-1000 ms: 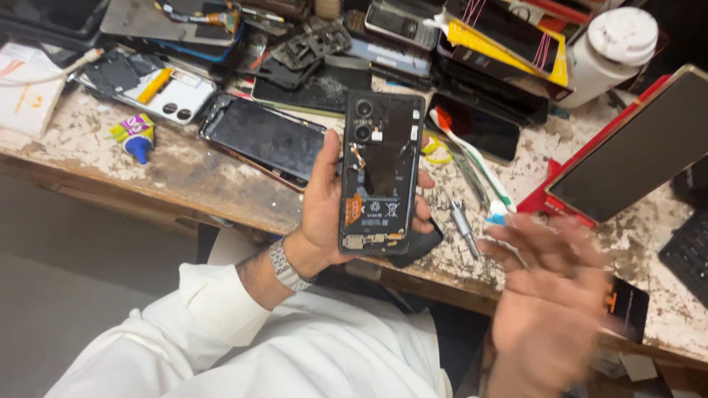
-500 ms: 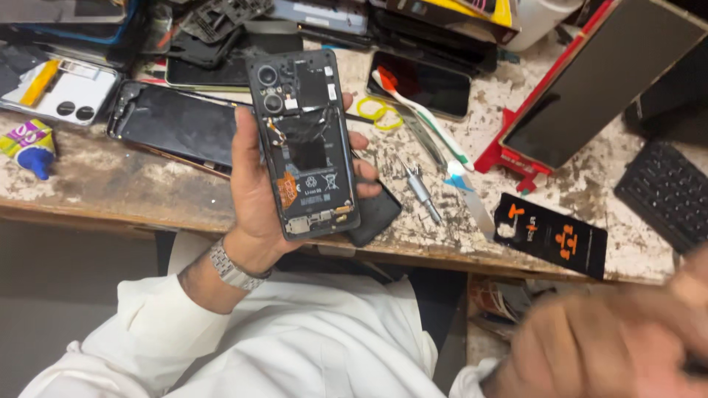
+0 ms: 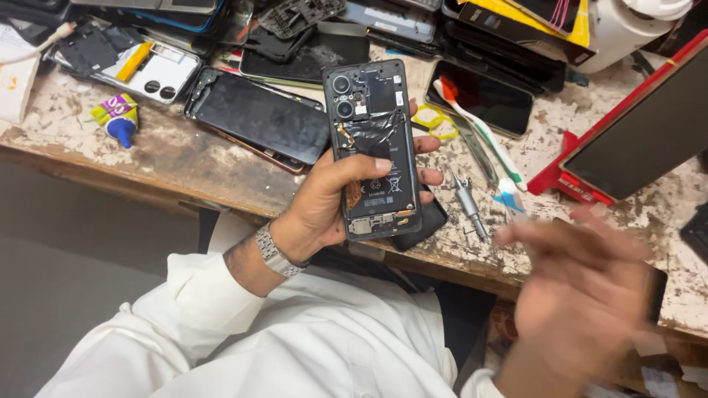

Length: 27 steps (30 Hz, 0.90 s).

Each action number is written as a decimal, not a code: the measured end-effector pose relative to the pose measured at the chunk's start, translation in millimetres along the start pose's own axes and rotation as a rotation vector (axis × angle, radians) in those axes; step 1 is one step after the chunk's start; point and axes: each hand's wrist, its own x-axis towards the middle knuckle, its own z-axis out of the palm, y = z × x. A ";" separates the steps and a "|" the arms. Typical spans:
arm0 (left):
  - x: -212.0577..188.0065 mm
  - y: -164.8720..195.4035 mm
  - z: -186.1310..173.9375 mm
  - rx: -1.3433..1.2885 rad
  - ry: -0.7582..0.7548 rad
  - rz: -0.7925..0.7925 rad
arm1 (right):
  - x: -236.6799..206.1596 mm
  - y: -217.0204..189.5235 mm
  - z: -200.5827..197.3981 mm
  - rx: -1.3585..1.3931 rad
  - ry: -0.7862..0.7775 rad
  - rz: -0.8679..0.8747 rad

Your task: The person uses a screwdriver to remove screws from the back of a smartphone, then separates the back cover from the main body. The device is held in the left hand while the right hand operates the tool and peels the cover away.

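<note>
We are gripping the opened phone [image 3: 372,147] in our left hand [image 3: 332,203], its long axis pointing twelve o'clock, while our blurred, empty right hand [image 3: 582,287] is hovering spread at four o'clock.

Worn, paint-flecked workbench [image 3: 184,158], grey floor [image 3: 66,295]

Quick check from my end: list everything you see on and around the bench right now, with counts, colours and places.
opened phone: 1, black, back cover off, held in left hand
dark phone: 1, black, lying on bench left of the held one
phone screen: 1, black, bench centre-right
toothbrush: 1, white and red, lying across that screen's edge
screwdriver: 1, silver, right of opened phone
glue tube: 1, yellow and blue, bench left
tablet: 1, dark, red edge, far right
bench: 1, worn, paint-flecked
left hand: gripping opened phone, metal watch on wrist
right hand: blurred, empty, lower right
</note>
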 end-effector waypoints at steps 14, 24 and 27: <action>4.4 6.5 -13.0 -0.043 0.008 0.010 | -15.8 4.9 -23.6 -0.591 -0.104 -0.141; 7.3 5.2 -9.7 -0.029 0.008 0.015 | -11.3 5.8 -24.5 -0.561 -0.060 -0.118; 6.7 4.5 -8.4 -0.034 0.007 0.013 | -6.2 3.0 -18.5 -0.558 -0.045 -0.122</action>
